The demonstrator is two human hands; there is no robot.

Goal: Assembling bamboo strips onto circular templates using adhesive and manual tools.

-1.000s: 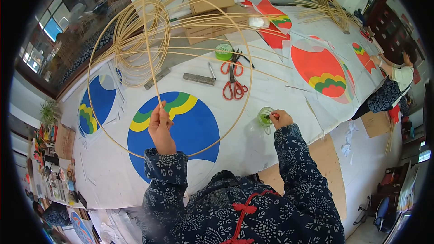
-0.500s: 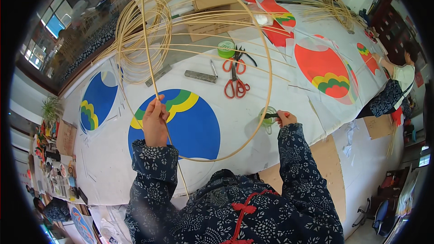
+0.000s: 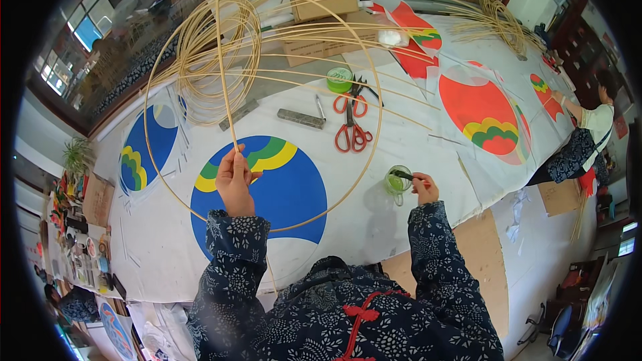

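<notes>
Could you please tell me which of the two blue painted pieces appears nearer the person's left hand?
The larger-looking blue circle, partly hidden behind the left hand; the other blue piece lies apart, farther left.

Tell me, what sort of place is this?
It looks like a craft workshop. On the long white-covered table there's a big coil of thin tan cane-like strips, a large flat blue disc with yellow-and-green scallops, and red-handled black scissors.
</notes>
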